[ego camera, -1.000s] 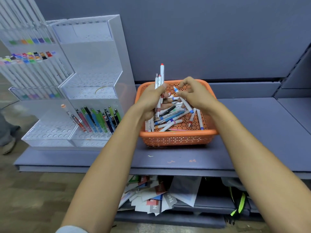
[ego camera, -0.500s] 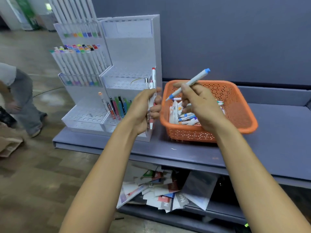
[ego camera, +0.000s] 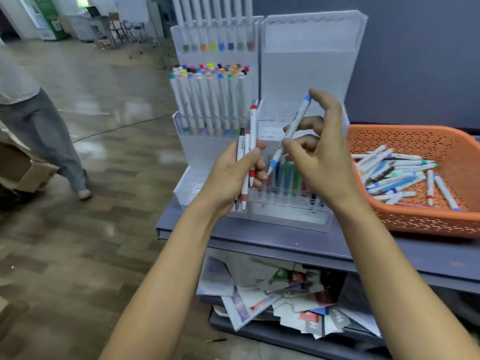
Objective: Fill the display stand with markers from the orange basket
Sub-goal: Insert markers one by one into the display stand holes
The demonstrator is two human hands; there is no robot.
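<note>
While left hand (ego camera: 228,178) grips marker bundle (ego camera: 253,126), right hand (ego camera: 324,162) pinches blue-capped marker (ego camera: 293,128); barrel print (ego camera: 296,117) unreadable.

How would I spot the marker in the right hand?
Find the clear stand left of the orange basket. In front of it, the right hand pinches one slanted white marker. Unlike the upright bunch in the left hand, it has blue ends.

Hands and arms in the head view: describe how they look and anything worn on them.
Both are bare. The left hand and right hand show no gloves, rings or watch. The left forearm and right forearm carry no sleeve down to the frame's edge.
</note>
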